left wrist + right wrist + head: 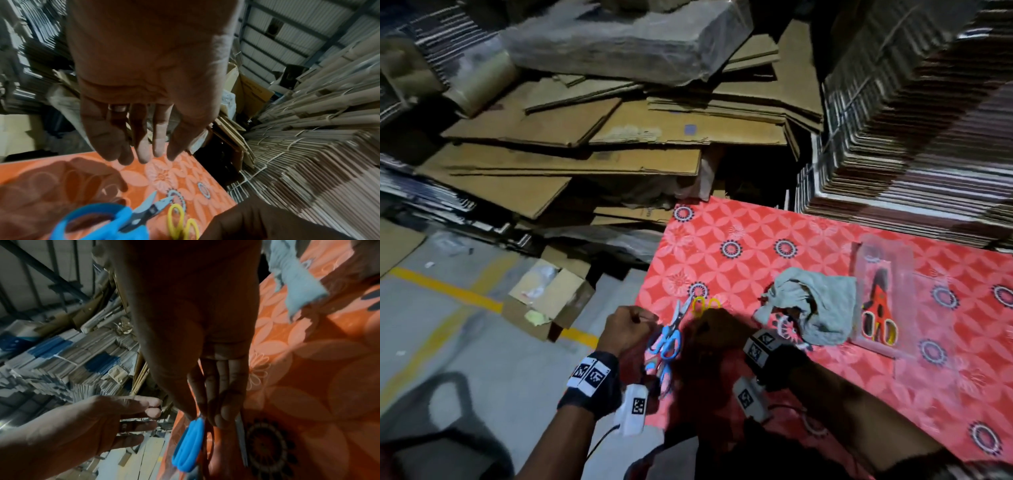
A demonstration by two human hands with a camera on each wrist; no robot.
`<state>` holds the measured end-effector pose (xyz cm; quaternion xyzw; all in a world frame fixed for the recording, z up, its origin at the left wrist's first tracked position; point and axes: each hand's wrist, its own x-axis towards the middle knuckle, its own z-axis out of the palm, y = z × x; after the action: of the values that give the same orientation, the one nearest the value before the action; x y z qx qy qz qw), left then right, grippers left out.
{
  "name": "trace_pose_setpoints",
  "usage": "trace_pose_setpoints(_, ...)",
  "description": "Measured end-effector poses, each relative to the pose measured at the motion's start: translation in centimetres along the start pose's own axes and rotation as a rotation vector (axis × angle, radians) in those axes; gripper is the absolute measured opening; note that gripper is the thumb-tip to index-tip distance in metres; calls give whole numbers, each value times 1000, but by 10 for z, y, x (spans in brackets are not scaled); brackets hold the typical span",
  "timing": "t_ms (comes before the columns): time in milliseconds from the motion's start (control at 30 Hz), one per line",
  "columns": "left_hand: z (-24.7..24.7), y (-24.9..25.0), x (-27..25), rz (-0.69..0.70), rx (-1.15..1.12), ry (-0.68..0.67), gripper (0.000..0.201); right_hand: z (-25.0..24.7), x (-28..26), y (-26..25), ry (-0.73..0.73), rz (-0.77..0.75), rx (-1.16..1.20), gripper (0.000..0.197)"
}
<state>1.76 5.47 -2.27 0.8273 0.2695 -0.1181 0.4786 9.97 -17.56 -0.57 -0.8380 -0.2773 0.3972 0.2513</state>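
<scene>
Only wrist views reveal the fingers (144,146).
Left hand (144,78) hangs spread, holding nothing; right hand (195,337) pinches blue scissors (189,449), yellow handles (705,305) at their 1 o'clock.

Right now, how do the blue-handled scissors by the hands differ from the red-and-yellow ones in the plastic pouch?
The blue-handled scissors are pinched by the right hand; the red-and-yellow-handled scissors lie untouched inside a clear plastic pouch. The blue pair is at the left edge of the red tablecloth, the red pair right of the grey cloth. Both point away from the person.
</scene>
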Motion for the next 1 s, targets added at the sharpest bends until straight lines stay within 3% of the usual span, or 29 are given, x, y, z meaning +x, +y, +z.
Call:
trace_pose_setpoints(67, 1, -7, 1, -55, 15, -43, 15, 10, 9, -3, 21, 1, -17, 35)
trace_pose_setpoints(167, 6, -16, 4, -115, 38, -116, 19, 34, 32, 14, 117, 24, -41, 92)
trace_pose_setpoints(200, 9, -19, 5, -114, 45, -125, 19, 38, 32, 12, 106, 40, -2, 95)
trace_pose_setpoints(267, 13, -23, 4, -97, 71, -124, 22, 36, 27, -3, 112, 115, 41, 55)
trace_pose_setpoints(333, 17, -25, 4, -74, 111, -119, 24, 32, 21, -14, 100, 90, 33, 36)
trace_pose_setpoints(467, 19, -26, 6, -65, 133, -65, 22, 30, 9, -30, 145, -35, 88, 23)
trace_pose_setpoints(633, 22, -27, 7, -52, 133, -74, 23, 39, 16, -14, 170, 83, 139, 26)
trace_pose_setpoints(733, 22, -21, 3, -36, 114, -97, 12, 28, 6, -16, 157, 93, 181, 21)
trace_pose_setpoints(800, 21, -16, -1, 44, 130, -117, 5, 21, 1, -11, 168, 73, 197, 21)
trace_pose_setpoints(1000, 22, 23, -13, 264, 72, -169, 12, -4, -23, 6, 386, -70, 216, 13)
